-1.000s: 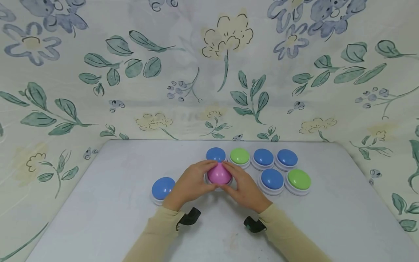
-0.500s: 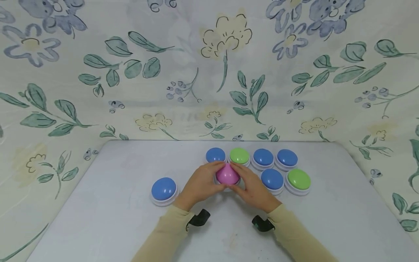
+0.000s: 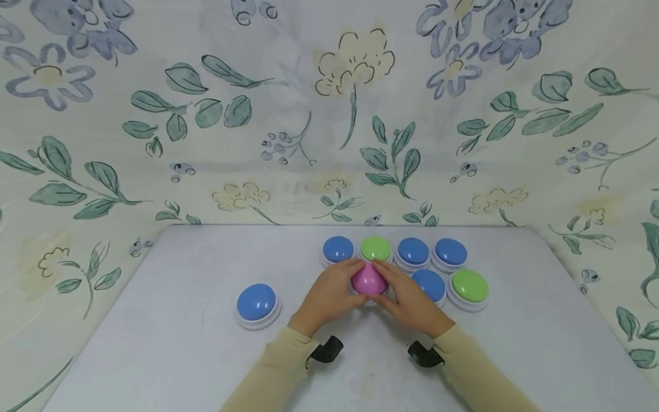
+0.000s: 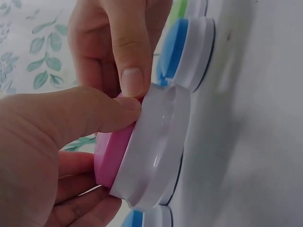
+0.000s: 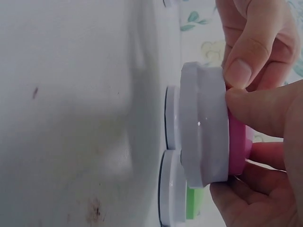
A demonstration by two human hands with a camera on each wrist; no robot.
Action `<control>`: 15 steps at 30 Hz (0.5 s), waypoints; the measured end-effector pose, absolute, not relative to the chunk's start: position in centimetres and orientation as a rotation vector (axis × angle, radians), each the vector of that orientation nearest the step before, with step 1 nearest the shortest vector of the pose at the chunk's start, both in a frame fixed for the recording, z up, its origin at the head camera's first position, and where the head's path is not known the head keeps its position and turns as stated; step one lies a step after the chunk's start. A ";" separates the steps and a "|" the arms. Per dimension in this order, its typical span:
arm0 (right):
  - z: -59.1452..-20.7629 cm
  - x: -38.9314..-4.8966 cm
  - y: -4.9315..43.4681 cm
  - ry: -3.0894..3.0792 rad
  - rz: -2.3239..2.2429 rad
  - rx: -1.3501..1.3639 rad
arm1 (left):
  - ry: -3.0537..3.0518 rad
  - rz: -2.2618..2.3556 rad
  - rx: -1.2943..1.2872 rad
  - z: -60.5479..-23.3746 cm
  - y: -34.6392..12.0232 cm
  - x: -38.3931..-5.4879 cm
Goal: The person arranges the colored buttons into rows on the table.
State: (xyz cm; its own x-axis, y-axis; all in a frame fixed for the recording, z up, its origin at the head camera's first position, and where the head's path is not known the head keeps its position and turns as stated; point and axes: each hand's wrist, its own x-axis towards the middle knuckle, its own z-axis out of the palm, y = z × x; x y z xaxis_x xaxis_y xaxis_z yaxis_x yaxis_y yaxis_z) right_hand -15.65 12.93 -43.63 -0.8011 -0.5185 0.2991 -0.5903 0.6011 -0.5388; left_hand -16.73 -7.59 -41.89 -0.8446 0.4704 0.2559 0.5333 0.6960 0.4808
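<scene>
Both hands hold a pink push button (image 3: 369, 279) with a white round base, near the middle of the table. My left hand (image 3: 332, 293) grips its left side and my right hand (image 3: 410, 300) grips its right side. Their thumbs meet at the near edge of the pink dome, as the left wrist view shows of the left thumb (image 4: 90, 113). The white base (image 5: 206, 127) faces the table in the right wrist view. Directly behind it stands a green button (image 3: 376, 248); just right, partly covered by the right hand, is a blue button (image 3: 428, 284).
In the back row are blue buttons, one at left (image 3: 338, 249) and two at right, including the far one (image 3: 451, 252). Another green button (image 3: 469, 286) stands at the right. Alone on the left is a blue button (image 3: 256, 301). Flowered cloth (image 3: 288, 194) hangs behind the white table (image 3: 170, 343).
Both hands have slid to the right together with the pink button, from in front of the back-left blue button to in front of the green one. The other buttons stay put.
</scene>
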 end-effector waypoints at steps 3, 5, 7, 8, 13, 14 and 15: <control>-43.5 -15.8 13.2 -2.729 0.952 0.935 | -2.773 -0.845 -0.827 -42.0 -7.2 -16.9; -43.5 -15.8 13.3 -2.735 0.947 0.933 | -2.766 -0.858 -0.824 -42.1 -7.0 -16.9; -43.6 -15.8 13.4 -2.745 0.940 0.929 | -2.768 -0.870 -0.816 -42.2 -6.8 -16.9; -43.7 -15.8 13.5 -2.750 0.935 0.929 | -2.774 -0.870 -0.812 -42.3 -6.7 -16.9; -44.1 -15.5 13.8 -2.774 0.929 0.924 | -2.801 -0.874 -0.790 -42.9 -6.1 -16.7; -44.1 -15.5 13.9 -2.775 0.924 0.925 | -2.800 -0.871 -0.790 -42.9 -6.0 -16.6; -44.1 -15.5 13.9 -2.777 0.922 0.925 | -2.799 -0.879 -0.788 -43.0 -5.9 -16.6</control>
